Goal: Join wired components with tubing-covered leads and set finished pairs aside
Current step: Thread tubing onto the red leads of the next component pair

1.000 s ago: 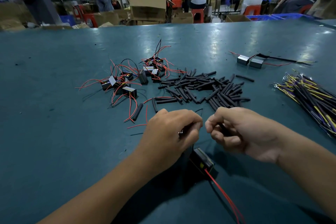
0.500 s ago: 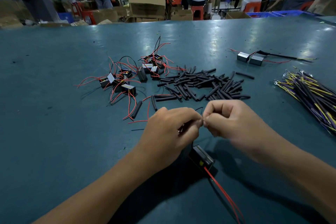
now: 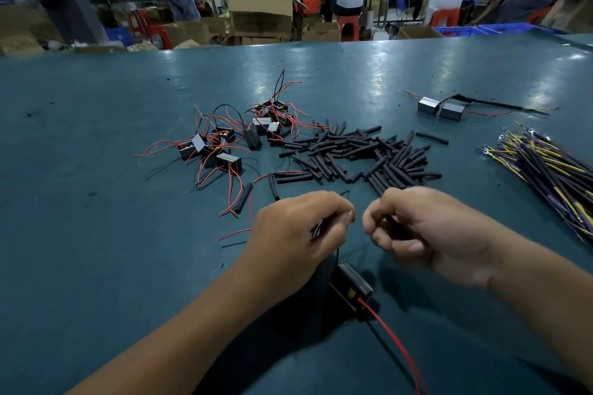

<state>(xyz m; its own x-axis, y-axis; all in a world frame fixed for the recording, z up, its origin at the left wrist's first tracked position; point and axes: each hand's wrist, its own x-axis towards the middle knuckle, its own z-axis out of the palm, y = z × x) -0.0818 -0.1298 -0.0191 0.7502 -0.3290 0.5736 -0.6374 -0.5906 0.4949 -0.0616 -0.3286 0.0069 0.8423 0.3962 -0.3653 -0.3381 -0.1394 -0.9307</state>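
Note:
My left hand (image 3: pixel 298 231) pinches the thin black lead of a small black box component (image 3: pixel 351 285), which lies on the table just below my hands with a red wire (image 3: pixel 394 343) trailing toward me. My right hand (image 3: pixel 417 228) curls around a short black tube piece, a small gap away from my left fingertips. Behind my hands lies a heap of black tubing pieces (image 3: pixel 359 154). Left of it sits a tangle of boxed components with red and black wires (image 3: pixel 231 141). A finished pair (image 3: pixel 442 107) rests at the far right.
A bundle of yellow and purple wires in black sleeves (image 3: pixel 552 176) lies at the right edge of the green table (image 3: pixel 96 234). Loose tubes on red wires (image 3: pixel 244 199) lie left of my hands. Behind the table, people work among cardboard boxes (image 3: pixel 260 13).
My fingertips were touching half a second ago; now my hands have parted slightly. The component box has stayed in place.

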